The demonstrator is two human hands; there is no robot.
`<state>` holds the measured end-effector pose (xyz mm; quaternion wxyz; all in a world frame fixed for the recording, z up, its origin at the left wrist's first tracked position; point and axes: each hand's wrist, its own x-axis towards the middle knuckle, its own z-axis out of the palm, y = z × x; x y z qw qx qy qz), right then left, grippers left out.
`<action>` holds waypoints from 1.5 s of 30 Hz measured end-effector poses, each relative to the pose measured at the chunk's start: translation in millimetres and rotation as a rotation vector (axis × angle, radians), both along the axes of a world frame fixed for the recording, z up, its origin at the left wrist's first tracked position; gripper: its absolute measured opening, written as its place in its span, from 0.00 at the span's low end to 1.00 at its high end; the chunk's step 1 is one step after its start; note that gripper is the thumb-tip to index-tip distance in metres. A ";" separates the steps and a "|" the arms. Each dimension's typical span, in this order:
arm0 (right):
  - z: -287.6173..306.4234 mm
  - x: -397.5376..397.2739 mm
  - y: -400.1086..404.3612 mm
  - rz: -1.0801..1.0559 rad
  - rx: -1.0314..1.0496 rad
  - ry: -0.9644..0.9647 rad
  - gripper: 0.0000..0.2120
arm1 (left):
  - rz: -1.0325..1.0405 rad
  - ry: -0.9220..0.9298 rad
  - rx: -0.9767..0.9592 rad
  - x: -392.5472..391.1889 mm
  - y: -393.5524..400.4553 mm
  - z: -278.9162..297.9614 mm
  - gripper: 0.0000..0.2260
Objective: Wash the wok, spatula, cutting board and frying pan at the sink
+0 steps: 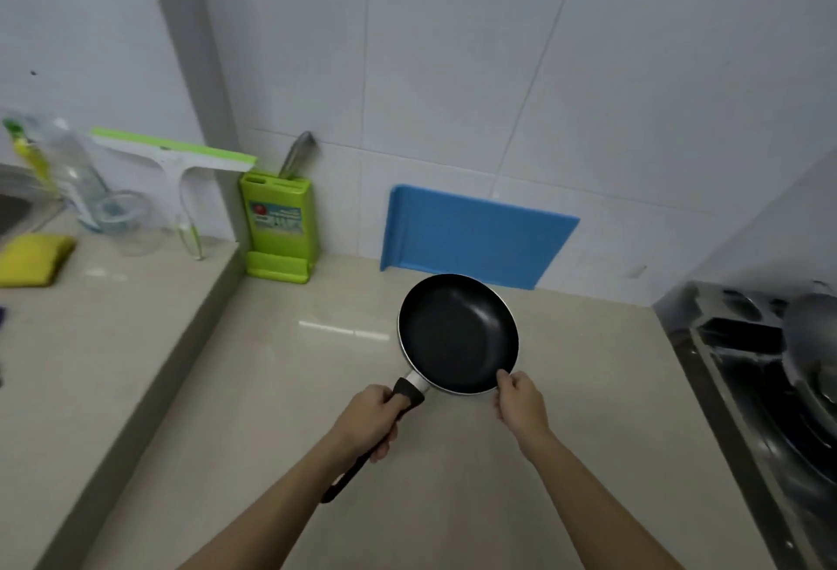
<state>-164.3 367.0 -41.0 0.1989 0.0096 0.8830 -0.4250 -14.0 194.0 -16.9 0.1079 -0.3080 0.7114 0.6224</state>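
Note:
A small black frying pan (457, 334) is over the beige counter (281, 388), in the middle of the view. My left hand (369, 422) grips its black handle. My right hand (521, 402) pinches the pan's near right rim. A blue cutting board (475, 236) leans upright against the tiled wall just behind the pan. At the right edge a dark wok (810, 343) sits on the stove. A corner of the steel sink (13, 207) shows at the far left. No spatula is in view.
A green knife block (276, 229) stands left of the board. On the raised counter at left lie a yellow sponge (31, 259), a clear glass (127, 220), a plastic bottle (77, 170) and a green-edged squeegee (181, 161). The black gas stove (761, 388) fills the right side.

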 end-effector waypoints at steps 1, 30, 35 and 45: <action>-6.5 -4.3 -6.7 0.027 0.016 0.001 0.17 | 0.052 -0.009 0.011 -0.4 4.1 -3.4 0.10; -85.6 -81.6 3.2 0.129 0.025 -0.234 0.17 | 0.239 -0.171 0.036 -78.0 50.0 -66.5 0.10; -85.1 -78.3 1.7 0.078 -0.045 -0.277 0.14 | 0.216 -0.180 0.031 -76.4 45.7 -73.5 0.12; -77.7 -43.9 20.2 0.186 0.052 -0.017 0.12 | 0.000 -0.225 -0.162 -64.8 21.1 -76.8 0.18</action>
